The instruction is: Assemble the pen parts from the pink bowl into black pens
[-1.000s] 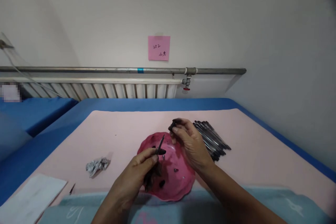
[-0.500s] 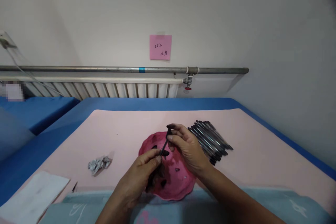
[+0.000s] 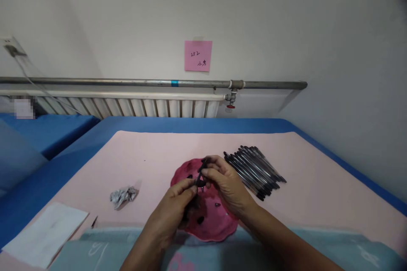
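Over the pink scalloped dish (image 3: 219, 226), both of my hands pinch one thin black pen (image 3: 199, 175), of which only a short length shows. My left hand (image 3: 173, 205) is closed on its lower end, the fingertips dark-stained. The upper end is between the fingers of my right hand (image 3: 230, 182), also closed and dark at the tips. What lies inside the left palm is hidden. Small black pieces (image 3: 200, 220) and a small clear-looking bit (image 3: 217, 205) lie in the dish. Right of the dish, several black-ended clear pens (image 3: 254, 171) lie side by side.
Crumpled grey paper (image 3: 123, 197) lies left of the dish. Farther left are a folded white cloth (image 3: 46, 233) and a small dark pointed piece (image 3: 94, 222). A teal cloth (image 3: 318, 247) covers the near edge. Behind the table stand a radiator (image 3: 162, 108) and a pipe (image 3: 133, 82).
My right hand has come down closer to my left, and less of the pen shows between them. The whole view has shifted slightly.
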{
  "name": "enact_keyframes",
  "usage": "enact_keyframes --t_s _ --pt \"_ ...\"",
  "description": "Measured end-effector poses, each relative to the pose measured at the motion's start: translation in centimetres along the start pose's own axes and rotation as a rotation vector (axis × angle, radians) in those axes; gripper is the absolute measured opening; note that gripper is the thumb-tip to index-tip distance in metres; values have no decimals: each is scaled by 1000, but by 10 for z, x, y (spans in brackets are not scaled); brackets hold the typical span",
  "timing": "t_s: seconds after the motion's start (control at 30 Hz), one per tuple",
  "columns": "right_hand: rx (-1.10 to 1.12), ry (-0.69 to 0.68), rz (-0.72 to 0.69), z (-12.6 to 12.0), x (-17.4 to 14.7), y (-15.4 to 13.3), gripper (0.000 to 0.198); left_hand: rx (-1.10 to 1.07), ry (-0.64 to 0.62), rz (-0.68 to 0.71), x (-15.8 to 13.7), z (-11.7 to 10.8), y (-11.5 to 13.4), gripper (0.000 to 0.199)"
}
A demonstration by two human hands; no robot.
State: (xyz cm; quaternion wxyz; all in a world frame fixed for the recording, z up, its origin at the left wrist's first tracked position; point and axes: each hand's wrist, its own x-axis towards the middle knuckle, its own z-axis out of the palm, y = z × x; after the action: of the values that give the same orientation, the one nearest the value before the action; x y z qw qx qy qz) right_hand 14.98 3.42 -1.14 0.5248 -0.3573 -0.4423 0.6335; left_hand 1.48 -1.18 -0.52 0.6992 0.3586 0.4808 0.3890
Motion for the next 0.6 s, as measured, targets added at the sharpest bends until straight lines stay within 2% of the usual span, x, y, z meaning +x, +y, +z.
enact_keyframes --t_s 0.37,0.47,0.6 --pt "127 -18 268 1 0 10 13 -74 52 16 -1 4 5 14" --pt "96 -29 273 0 1 11 13 -100 44 5 -1 5 5 11" --pt "-91 -87 212 1 -2 5 14 -173 43 62 -1 2 5 10"
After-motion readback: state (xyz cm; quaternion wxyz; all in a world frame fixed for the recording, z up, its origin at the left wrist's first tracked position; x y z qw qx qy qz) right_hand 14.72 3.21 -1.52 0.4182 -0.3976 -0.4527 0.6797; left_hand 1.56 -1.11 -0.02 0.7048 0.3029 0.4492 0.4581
